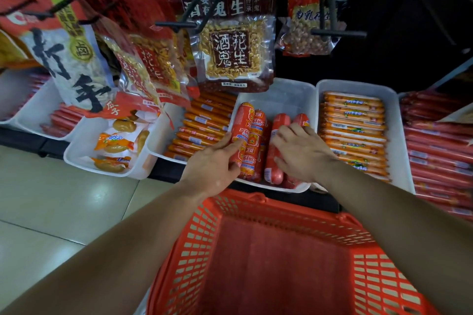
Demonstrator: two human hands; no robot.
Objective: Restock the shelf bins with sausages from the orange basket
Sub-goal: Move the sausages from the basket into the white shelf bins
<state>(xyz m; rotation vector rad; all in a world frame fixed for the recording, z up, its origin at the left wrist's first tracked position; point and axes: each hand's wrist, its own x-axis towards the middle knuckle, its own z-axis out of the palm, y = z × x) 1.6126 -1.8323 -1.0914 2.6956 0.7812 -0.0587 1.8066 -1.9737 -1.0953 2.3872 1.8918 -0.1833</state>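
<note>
1. A white bin of yellow-orange wrapped snacks is seen at the frame's 9 o'clock, on the shelf's lower level
2. A bin of thin orange sausages is set just to its right, partly under hanging peanut bags
3. The left hand is laid against the leftmost thick red sausage, the fingers curled around its lower end in a loose grip, with the thumb under it
4. The central white bin holds the thick red sausages in a row; its far end, toward 12 o'clock, is bare
5. The right hand is spread open, palm down, pressed flat on a plain red sausage
6. A bin of slim orange sausages is found at 3 o'clock of that hand, with red sausage packs stacked beyond
7. The orange basket is seen at 6 o'clock, below both forearms, with no sausages visible inside
</note>
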